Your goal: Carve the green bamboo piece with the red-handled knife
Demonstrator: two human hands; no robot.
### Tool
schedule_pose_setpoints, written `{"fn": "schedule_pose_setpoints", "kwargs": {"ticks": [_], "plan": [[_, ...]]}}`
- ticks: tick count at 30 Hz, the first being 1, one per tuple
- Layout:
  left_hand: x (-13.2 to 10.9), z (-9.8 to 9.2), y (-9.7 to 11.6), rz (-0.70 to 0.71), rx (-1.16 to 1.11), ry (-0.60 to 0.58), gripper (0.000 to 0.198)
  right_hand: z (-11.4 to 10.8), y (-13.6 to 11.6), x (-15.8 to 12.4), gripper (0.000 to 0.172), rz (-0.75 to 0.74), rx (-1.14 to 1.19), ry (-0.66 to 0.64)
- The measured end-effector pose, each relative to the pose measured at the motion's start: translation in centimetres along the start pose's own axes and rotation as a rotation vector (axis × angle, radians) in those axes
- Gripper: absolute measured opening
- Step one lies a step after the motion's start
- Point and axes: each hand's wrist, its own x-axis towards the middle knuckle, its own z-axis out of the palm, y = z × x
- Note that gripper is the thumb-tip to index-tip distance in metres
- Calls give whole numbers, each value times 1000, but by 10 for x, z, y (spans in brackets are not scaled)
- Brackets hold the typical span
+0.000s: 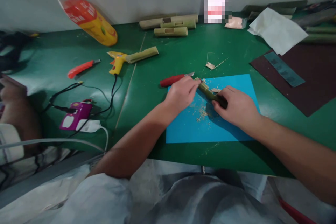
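A short green bamboo tube [208,92] with a notch cut in its upper side is held slantwise above a blue sheet [181,131]. My right hand [235,106] is closed around its near end. At the far end, the bent fingers of my left hand [182,91] pinch the tube's tip; the exact contact is partly hidden. Beside my left hand lies a red-handled knife [172,80], blade pointing right. Pale bamboo shavings [202,113] are scattered over the sheet below the tube. A small pale chip of bamboo [210,65] rests farther back.
Cut bamboo pieces [170,32] lie along the wall. Leftward are a yellow glue gun [118,62], a red utility knife [81,69], a purple power adapter [76,115] with cords, and a drink bottle [86,17]. White paper [275,29] and a dark sheet [309,94] lie right. Another person's arm [18,108] is far left.
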Motion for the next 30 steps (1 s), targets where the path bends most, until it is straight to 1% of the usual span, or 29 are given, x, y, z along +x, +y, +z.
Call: {"fn": "schedule_pose_setpoints", "kwargs": {"ticks": [2,4,8,11,15,19,22,26,30], "plan": [[0,0,1,6,23,-3,25,0,0,0,22,-3,-1,2],[-1,0,1,33,23,-34,26,1,1,0,22,-12,-1,-3],[-2,-2,0,-4,55,-21,25,0,0,-1,21,-1,3,1],[-3,-2,0,11,29,-59,26,0,0,-1,22,-8,2,-7],[-4,0,2,6,43,-18,26,0,0,-1,21,16,12,-10],[-4,2,3,27,21,-57,28,0,0,0,20,-2,13,-11],[-4,3,1,-4,29,-11,26,0,0,0,21,22,14,-10],[-3,2,-1,10,0,-55,26,0,0,-1,20,-1,14,-8],[-2,1,0,-14,36,-21,25,0,0,-2,22,15,5,-17]]}}
